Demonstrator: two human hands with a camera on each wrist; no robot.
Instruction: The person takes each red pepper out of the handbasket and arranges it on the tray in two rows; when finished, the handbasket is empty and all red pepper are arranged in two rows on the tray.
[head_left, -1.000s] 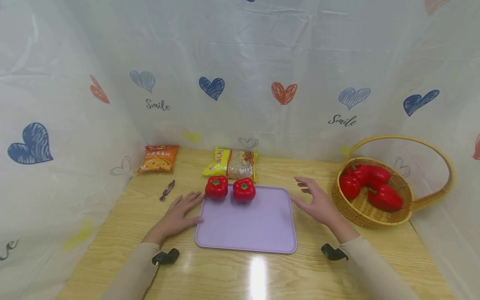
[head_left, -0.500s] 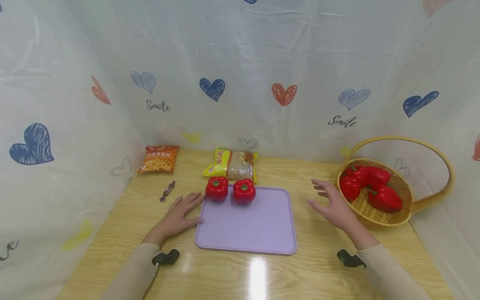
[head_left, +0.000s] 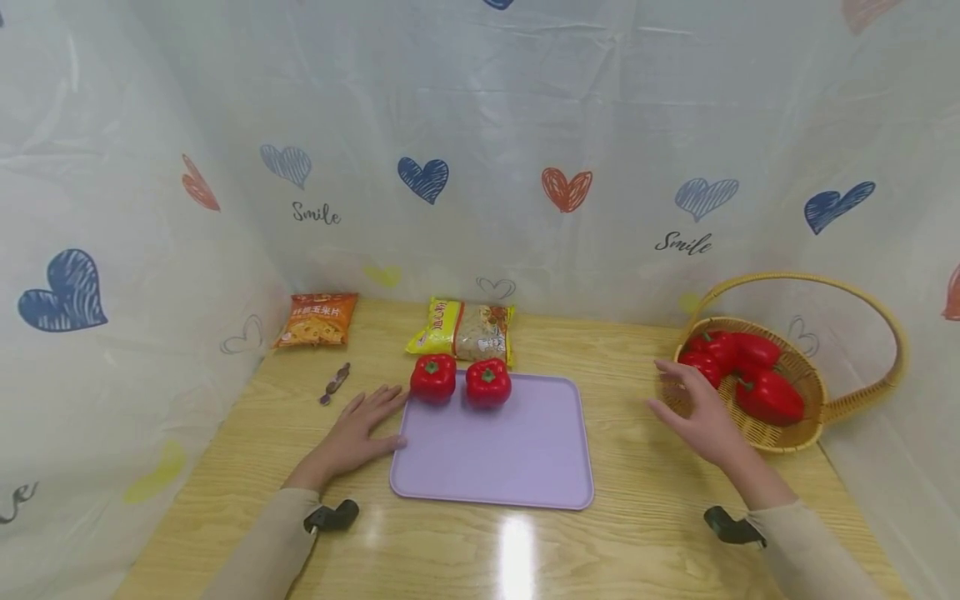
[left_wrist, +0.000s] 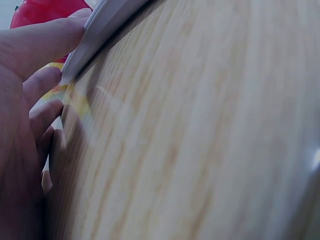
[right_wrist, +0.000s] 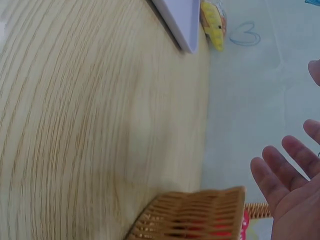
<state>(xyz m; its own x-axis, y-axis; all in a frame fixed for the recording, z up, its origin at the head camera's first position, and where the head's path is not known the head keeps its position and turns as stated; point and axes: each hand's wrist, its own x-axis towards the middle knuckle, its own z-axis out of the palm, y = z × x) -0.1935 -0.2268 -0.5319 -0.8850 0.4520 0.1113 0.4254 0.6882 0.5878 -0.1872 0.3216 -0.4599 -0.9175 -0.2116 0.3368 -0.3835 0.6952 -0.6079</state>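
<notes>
Our spread left hand (head_left: 356, 433) touches the tray (head_left: 495, 462); the basket (head_left: 812, 390) is beside our loose right hand (head_left: 707, 419). Both hold nothing. We should reach over gently, without bumping.

1. We mark tray (head_left: 495, 454), lower centre of frame; two peppers (head_left: 487, 382) on its back-left part.
2. Food packet (head_left: 480, 332) right behind them.
3. Snack bag (head_left: 317, 320) left; candy (head_left: 336, 384) before it.
4. Basket (head_left: 797, 375) frame right, more peppers (head_left: 771, 397) inside.

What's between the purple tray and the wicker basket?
Just bare wooden tabletop, with the right hand partly over it beside the wicker basket; the head view shows this.
</notes>
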